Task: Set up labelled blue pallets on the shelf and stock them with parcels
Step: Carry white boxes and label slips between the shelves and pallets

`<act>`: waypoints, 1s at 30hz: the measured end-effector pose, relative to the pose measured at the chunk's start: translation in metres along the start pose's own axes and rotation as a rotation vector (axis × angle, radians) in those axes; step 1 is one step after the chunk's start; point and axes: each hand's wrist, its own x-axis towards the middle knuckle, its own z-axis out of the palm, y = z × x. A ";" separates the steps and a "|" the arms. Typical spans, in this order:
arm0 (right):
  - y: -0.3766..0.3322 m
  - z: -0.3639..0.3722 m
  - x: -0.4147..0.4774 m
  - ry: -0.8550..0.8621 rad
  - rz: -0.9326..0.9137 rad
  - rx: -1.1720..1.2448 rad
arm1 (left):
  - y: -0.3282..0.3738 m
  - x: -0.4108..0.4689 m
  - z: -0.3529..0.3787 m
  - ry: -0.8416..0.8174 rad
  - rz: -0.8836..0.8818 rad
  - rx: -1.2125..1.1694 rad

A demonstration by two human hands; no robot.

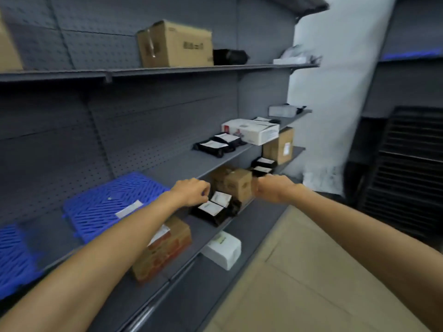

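Left hand (191, 191) fingers curled over black labelled parcels (213, 208) on lower shelf (203, 230); grip unconfirmed. Right hand (273, 189) blurred beside small brown box (238, 185); closure indeterminate. Both arms outstretched. Blue pallet (112, 204) on shelf above, left.

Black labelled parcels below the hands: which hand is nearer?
Left. The left hand is at the left edge of the black parcels; the right hand is further right, beside the small brown box.

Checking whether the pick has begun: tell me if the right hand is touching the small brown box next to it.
Cannot tell. In the head view the right hand appears right beside the small brown box, but motion blur hides any contact or gap.
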 end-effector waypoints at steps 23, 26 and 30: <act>0.441 0.016 0.089 0.046 0.467 0.005 | 0.278 0.465 -0.053 0.095 0.499 -0.053; 0.481 -0.014 0.150 0.087 0.487 -0.008 | 0.273 0.532 -0.081 0.096 0.527 -0.097; 0.527 -0.038 0.227 0.174 0.497 0.096 | 0.268 0.623 -0.103 0.120 0.525 -0.205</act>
